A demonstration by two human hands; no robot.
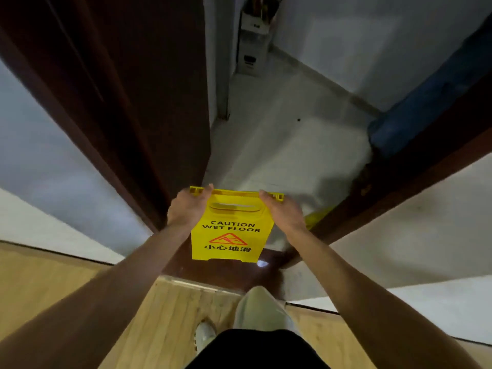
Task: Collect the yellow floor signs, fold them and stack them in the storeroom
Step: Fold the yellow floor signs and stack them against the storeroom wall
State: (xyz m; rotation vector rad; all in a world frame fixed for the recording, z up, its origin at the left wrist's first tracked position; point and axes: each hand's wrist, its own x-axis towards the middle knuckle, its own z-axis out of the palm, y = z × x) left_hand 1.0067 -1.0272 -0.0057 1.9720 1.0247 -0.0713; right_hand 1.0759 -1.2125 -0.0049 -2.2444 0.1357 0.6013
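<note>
Stood at the storeroom doorway, folded yellow floor sign held flat out front at twelve o'clock. Left hand clamped its top corner at ten o'clock, right hand at two. Best carried level, kept clear of the door, then set beside the yellow piece at three o'clock.

I have 1 wide-angle view from the head, looking forward and steeply down through a doorway at the storeroom floor, close above both outstretched forearms, edges bowed.
</note>
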